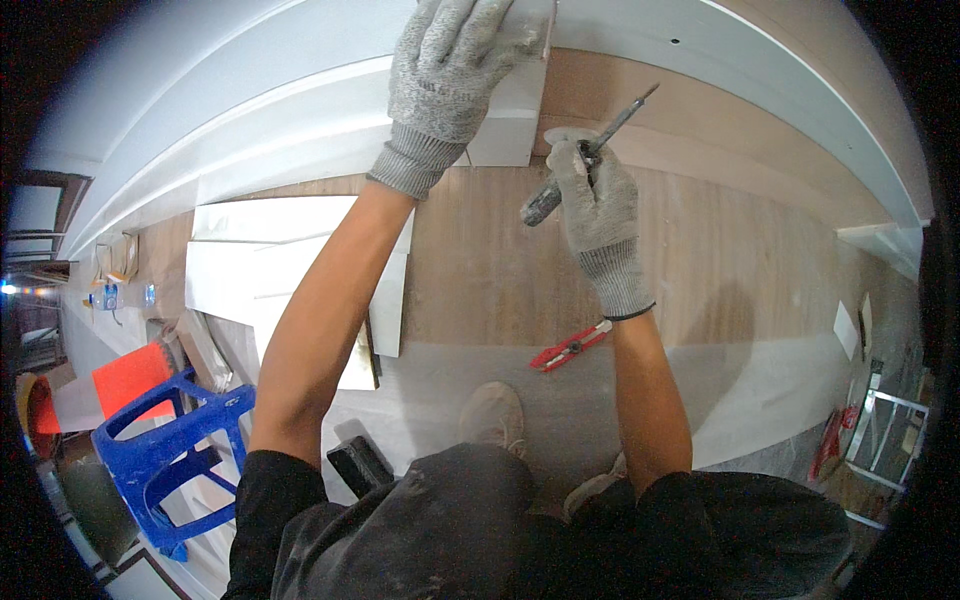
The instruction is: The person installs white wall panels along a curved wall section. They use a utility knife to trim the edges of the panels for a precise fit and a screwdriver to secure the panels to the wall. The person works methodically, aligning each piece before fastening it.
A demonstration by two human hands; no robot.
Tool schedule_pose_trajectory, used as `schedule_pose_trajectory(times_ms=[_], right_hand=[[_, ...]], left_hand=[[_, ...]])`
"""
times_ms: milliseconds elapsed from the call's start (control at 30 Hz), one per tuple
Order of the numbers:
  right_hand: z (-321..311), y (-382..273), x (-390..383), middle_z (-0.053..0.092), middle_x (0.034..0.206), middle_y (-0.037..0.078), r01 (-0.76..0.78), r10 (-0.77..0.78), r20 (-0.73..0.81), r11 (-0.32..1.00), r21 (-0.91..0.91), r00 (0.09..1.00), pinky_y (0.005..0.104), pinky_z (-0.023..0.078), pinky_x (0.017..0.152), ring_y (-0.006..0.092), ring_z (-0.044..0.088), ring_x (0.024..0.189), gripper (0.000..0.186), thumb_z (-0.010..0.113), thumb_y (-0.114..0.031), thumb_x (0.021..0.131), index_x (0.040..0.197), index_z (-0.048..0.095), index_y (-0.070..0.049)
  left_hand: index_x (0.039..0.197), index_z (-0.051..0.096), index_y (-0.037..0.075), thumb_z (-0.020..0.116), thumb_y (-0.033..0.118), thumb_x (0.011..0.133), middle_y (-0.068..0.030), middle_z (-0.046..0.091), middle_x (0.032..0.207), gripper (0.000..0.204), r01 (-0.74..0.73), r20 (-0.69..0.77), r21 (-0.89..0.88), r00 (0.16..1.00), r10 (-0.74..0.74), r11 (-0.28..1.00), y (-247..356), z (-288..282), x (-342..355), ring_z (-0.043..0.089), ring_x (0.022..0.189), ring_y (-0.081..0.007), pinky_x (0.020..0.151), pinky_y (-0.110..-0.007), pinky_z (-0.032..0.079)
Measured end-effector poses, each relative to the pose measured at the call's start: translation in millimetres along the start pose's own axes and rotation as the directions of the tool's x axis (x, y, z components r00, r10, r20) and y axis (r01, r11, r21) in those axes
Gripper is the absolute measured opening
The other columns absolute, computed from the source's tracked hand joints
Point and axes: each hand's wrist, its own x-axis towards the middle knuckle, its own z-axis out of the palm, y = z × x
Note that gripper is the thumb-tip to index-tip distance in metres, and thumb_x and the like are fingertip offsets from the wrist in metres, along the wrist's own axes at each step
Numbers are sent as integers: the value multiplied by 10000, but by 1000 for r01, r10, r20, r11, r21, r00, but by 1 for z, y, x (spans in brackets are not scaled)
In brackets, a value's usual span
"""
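Observation:
Both my hands wear grey knit work gloves. My left hand (pixel 440 85) is up at the white panel (pixel 505 110), fingers stretched out and thumb reaching toward the panel's right edge. The top of the picture cuts off some fingertips. My right hand (pixel 600 205) is closed around what looks like a screwdriver (pixel 622 118), with a dark handle and a thin metal shaft pointing up and to the right. Part of the handle is hidden by the glove. Below it, a red utility knife (pixel 570 347) lies on the floor beside my right forearm.
White boards (pixel 250 265) lie stacked at left on the wood-look floor (pixel 480 260). Nearer stands a blue plastic stool (pixel 170 450), with a black block-shaped thing (pixel 358 465) by my leg. A metal ladder-like frame (pixel 885 440) is at far right. The beige recess (pixel 690 135) adjoins the panel.

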Motion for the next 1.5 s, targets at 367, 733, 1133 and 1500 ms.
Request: schedule_pose_trajectory(times_ms=[367, 733, 1133, 1500], right_hand=[[-3, -6, 7, 654, 804, 37, 15, -15, 4, 1000, 3, 1000, 279, 512, 675, 109, 625, 712, 344, 571, -326, 1071, 1166, 682, -15], [0, -13, 2, 630, 658, 99, 18, -14, 28, 986, -166, 1000, 376, 536, 606, 214, 679, 568, 390, 508, -415, 1074, 1078, 665, -58], [-1, -17, 6, 656, 664, 83, -6, 12, 40, 990, -143, 999, 353, 537, 514, 179, 674, 521, 385, 492, -384, 1083, 1125, 650, -36], [-7, -19, -3, 646, 703, 86, -36, 41, 41, 991, -131, 998, 375, 493, 591, 186, 630, 613, 380, 517, -383, 1075, 1070, 683, -41]], left_hand=[[1274, 688, 216, 626, 202, 945, -87, 501, 1526, 336, 29, 53, -15, 998, -28, 999, 4, -5, -1, 458, 1407, -335, 1113, -526, 422], [1375, 627, 219, 635, 158, 915, -119, 447, 1564, 464, 11, 147, 62, 989, -20, 998, 8, -14, 0, 425, 1435, -354, 1128, -545, 405], [1168, 656, 206, 727, 181, 855, -119, 528, 1420, 322, 135, -186, 80, 976, -118, 988, 32, 2, 18, 488, 1333, -376, 1074, -569, 441], [1146, 695, 217, 768, 133, 847, -103, 554, 1363, 319, 243, -236, -6, 942, -237, 970, 44, 4, 23, 498, 1287, -383, 1031, -546, 446]])
